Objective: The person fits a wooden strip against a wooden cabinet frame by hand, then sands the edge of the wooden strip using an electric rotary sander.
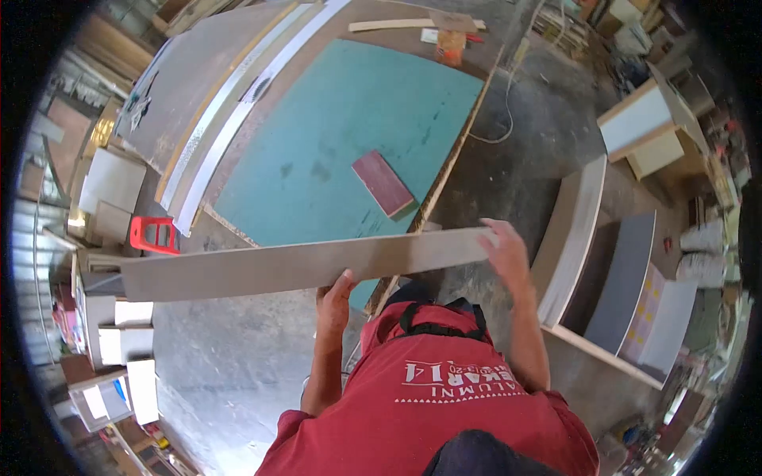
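A long, narrow wooden board (262,271) stretches across in front of me, its left end out over the floor. Its near edge is gripped by my left hand (335,301), thumb on the upper face and fingers hidden below. My right hand (505,247) holds the board's right end, fingers curled around the tip. Beyond the board lies a green-topped worktable (317,151), whose near edge it partly covers. On that green surface rests a dark red block (382,182), apart from both hands.
Long white strips (230,119) lie along the table's left. A red plastic stool (155,235) stands at left. An open cabinet carcass (583,238) with several panels is on the floor at right. An orange can-like item (450,49) sits at the table's far end.
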Demonstrator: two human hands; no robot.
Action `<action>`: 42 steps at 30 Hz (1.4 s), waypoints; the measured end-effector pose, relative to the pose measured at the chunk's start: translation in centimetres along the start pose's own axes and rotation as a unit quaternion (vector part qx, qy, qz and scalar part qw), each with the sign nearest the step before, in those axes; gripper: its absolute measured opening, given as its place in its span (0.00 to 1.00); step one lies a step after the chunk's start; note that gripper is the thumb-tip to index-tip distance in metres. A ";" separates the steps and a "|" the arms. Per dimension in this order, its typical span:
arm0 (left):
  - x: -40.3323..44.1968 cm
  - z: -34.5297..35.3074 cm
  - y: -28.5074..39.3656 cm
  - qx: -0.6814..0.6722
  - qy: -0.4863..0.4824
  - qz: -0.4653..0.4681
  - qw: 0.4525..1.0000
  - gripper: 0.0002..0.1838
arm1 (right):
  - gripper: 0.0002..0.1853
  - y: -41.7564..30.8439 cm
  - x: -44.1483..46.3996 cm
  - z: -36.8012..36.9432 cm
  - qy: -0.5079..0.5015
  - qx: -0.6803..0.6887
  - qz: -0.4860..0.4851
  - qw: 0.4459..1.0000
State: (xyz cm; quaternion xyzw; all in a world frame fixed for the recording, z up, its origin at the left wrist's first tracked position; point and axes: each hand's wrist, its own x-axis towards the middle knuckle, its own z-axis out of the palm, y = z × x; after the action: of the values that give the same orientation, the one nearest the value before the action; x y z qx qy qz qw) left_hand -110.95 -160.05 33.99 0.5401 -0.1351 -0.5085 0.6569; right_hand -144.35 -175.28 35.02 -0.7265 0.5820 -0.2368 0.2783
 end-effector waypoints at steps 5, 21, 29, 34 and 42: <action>-1.1 1.7 1.6 0.134 0.015 0.115 0.984 0.12 | 0.29 -6.2 7.8 7.0 -0.157 0.101 -0.146 0.971; -4.7 15.4 -5.7 0.138 0.413 0.170 0.884 0.14 | 0.25 -4.4 28.0 17.4 -0.163 0.050 -0.457 0.873; -3.6 25.2 -9.1 0.039 0.647 0.113 0.753 0.14 | 0.19 -2.3 54.8 18.5 -0.142 0.007 -0.356 0.924; -4.9 28.4 -14.0 0.047 0.720 0.128 0.681 0.17 | 0.20 -5.4 54.7 19.3 0.003 -0.095 -0.500 0.861; -10.0 35.1 -16.0 -0.009 0.750 0.101 0.654 0.15 | 0.21 -4.9 22.3 10.6 -0.582 0.139 -0.600 0.531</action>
State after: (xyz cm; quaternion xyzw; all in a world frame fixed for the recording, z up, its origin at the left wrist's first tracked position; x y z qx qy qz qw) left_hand -149.29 -170.34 37.46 0.7149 0.3544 0.1378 0.5869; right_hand -129.12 -194.93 31.04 -0.8339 -0.3224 0.0488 0.4454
